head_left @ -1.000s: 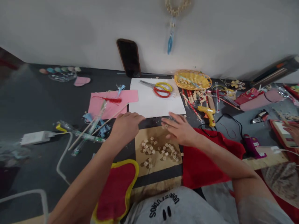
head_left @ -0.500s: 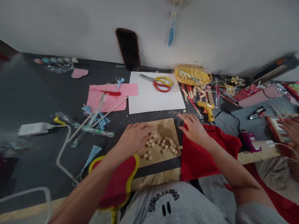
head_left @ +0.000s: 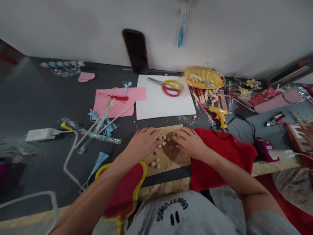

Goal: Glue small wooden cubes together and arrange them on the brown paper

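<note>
Small pale wooden pieces [head_left: 156, 151] lie scattered on a brown cardboard sheet [head_left: 181, 161]. My left hand [head_left: 145, 141] rests palm down on its left side, the fingers loosely bent and touching the pieces at its edge. My right hand [head_left: 189, 141] is cupped over the sheet's right half, fingers bent and apart. A few pieces show at its fingertips; any under the palm are hidden. A red cloth [head_left: 220, 156] lies beneath my right wrist. Below my left forearm is a red fan-shaped piece with a yellow border [head_left: 122, 189].
Scissors [head_left: 168, 87] lie on a white board [head_left: 158, 109]. A yellow basket [head_left: 205, 77] and a yellow glue gun [head_left: 219, 116] sit at the right. Pink paper [head_left: 137, 94], sticks and tassels lie left. A phone [head_left: 136, 50] leans on the wall. Another person's hand [head_left: 306, 132] is far right.
My right hand has moved left from the red cloth onto the cardboard. The pieces on the right half have shifted up and are partly covered by it. My left hand stays nearly still.
</note>
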The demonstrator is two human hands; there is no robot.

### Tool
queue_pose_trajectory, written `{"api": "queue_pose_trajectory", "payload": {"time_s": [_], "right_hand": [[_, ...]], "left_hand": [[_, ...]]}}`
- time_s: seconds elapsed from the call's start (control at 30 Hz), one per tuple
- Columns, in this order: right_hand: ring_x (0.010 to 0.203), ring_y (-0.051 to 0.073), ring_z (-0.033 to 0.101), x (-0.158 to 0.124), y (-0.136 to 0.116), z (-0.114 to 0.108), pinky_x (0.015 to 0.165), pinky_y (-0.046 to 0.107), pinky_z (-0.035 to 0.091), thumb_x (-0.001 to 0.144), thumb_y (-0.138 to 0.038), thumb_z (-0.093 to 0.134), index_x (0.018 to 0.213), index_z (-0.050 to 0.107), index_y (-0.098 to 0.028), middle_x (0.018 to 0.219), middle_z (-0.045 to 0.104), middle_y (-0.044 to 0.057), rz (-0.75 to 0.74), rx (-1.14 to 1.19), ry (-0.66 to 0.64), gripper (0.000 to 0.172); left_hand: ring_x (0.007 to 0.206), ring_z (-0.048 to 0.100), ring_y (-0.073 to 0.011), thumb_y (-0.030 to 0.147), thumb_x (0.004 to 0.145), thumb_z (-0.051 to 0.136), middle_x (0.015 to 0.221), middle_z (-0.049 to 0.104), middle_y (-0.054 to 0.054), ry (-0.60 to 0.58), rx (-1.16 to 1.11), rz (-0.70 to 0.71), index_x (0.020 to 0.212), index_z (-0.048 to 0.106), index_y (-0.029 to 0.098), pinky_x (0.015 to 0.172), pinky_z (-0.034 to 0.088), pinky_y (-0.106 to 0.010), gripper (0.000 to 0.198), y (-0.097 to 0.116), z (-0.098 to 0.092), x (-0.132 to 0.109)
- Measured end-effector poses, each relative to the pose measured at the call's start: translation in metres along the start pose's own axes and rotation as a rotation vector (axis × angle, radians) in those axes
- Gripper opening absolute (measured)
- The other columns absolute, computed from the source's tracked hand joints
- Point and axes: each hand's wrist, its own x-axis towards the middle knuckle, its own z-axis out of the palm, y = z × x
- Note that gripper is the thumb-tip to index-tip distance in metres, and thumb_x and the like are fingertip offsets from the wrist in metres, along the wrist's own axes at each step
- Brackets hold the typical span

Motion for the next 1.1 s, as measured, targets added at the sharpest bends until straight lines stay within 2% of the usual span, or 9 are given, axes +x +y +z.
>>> {"api": "queue_pose_trajectory", "payload": {"time_s": [0.17, 0.3, 0.4, 0.5, 0.57, 0.73, 0.9, 1.0, 1.1], "right_hand": [[0.123, 0.028, 0.043, -0.008, 0.008, -0.010, 0.104, 0.047, 0.041, 0.092, -0.039, 0.054, 0.133, 0.052, -0.015, 0.134, 0.053, 0.015, 0.045, 0.122, 0.048, 0.047], [0.140, 0.033, 0.026, -0.013, -0.005, 0.000, 0.109, 0.055, 0.030, 0.085, -0.052, 0.062, 0.138, 0.048, -0.024, 0.149, 0.042, 0.010, -0.111, 0.047, -0.028, 0.062], [0.140, 0.033, 0.029, -0.012, -0.008, 0.007, 0.111, 0.059, 0.023, 0.086, -0.048, 0.062, 0.128, 0.057, -0.029, 0.149, 0.044, 0.006, -0.140, -0.011, -0.035, 0.046], [0.138, 0.030, 0.034, -0.009, -0.002, 0.006, 0.111, 0.055, 0.028, 0.093, -0.036, 0.055, 0.125, 0.059, -0.025, 0.144, 0.050, 0.007, 0.031, -0.040, 0.051, 0.035], [0.139, 0.030, 0.033, -0.007, 0.002, 0.003, 0.110, 0.052, 0.032, 0.093, -0.035, 0.054, 0.130, 0.056, -0.022, 0.143, 0.051, 0.010, 0.083, -0.025, 0.077, 0.039], [0.139, 0.031, 0.031, -0.002, 0.003, 0.001, 0.109, 0.052, 0.036, 0.088, -0.047, 0.059, 0.140, 0.046, -0.020, 0.147, 0.044, 0.013, 0.031, 0.027, 0.036, 0.060], [0.129, 0.033, 0.040, -0.004, 0.010, -0.005, 0.106, 0.054, 0.040, 0.092, -0.043, 0.053, 0.137, 0.049, -0.012, 0.139, 0.050, 0.019, 0.187, 0.064, 0.092, 0.055], [0.123, 0.033, 0.043, -0.017, 0.010, -0.010, 0.107, 0.054, 0.040, 0.091, -0.037, 0.055, 0.134, 0.051, -0.008, 0.134, 0.053, 0.019, 0.197, 0.076, 0.085, 0.052], [0.127, 0.033, 0.040, -0.032, 0.004, -0.008, 0.109, 0.052, 0.039, 0.087, -0.041, 0.060, 0.139, 0.046, -0.009, 0.139, 0.049, 0.018, 0.159, 0.096, 0.041, 0.062]], "left_hand": [[0.122, 0.046, -0.0324, 0.044, 0.079, 0.065, 0.140, 0.049, -0.011, -0.158, -0.004, 0.012, 0.140, 0.043, 0.026, 0.097, 0.041, -0.046, 0.068, 0.003, -0.009, -0.020], [0.138, 0.028, -0.0383, 0.053, 0.061, 0.077, 0.153, 0.032, -0.016, -0.181, 0.030, 0.123, 0.148, 0.031, 0.024, 0.109, 0.026, -0.053, 0.103, 0.008, -0.002, -0.029], [0.136, 0.033, -0.0366, 0.046, 0.071, 0.073, 0.151, 0.036, -0.016, -0.154, 0.071, 0.106, 0.143, 0.038, 0.023, 0.108, 0.028, -0.053, 0.083, 0.011, 0.005, -0.025], [0.131, 0.042, -0.0324, 0.038, 0.084, 0.061, 0.147, 0.044, -0.013, -0.059, 0.076, 0.030, 0.135, 0.048, 0.023, 0.105, 0.035, -0.048, 0.055, 0.010, 0.009, -0.015], [0.127, 0.045, -0.0303, 0.035, 0.089, 0.055, 0.146, 0.046, -0.012, -0.013, 0.062, -0.009, 0.134, 0.049, 0.022, 0.103, 0.038, -0.045, 0.047, 0.008, 0.009, -0.010], [0.129, 0.043, -0.0333, 0.047, 0.086, 0.057, 0.147, 0.044, -0.014, -0.070, 0.024, -0.009, 0.142, 0.040, 0.020, 0.101, 0.040, -0.049, 0.064, 0.007, 0.005, -0.008], [0.130, 0.041, -0.0366, 0.050, 0.081, 0.062, 0.149, 0.041, -0.014, -0.058, 0.019, -0.027, 0.143, 0.039, 0.022, 0.098, 0.042, -0.053, 0.071, 0.002, 0.004, -0.017], [0.130, 0.042, -0.0344, 0.039, 0.090, 0.049, 0.143, 0.047, -0.018, 0.044, 0.034, -0.037, 0.138, 0.045, 0.015, 0.102, 0.039, -0.051, 0.054, -0.010, 0.005, -0.021], [0.125, 0.049, -0.0298, 0.017, 0.093, 0.035, 0.133, 0.055, -0.019, 0.086, 0.079, -0.018, 0.133, 0.050, 0.010, 0.103, 0.038, -0.046, 0.043, -0.022, 0.004, -0.020]]}}
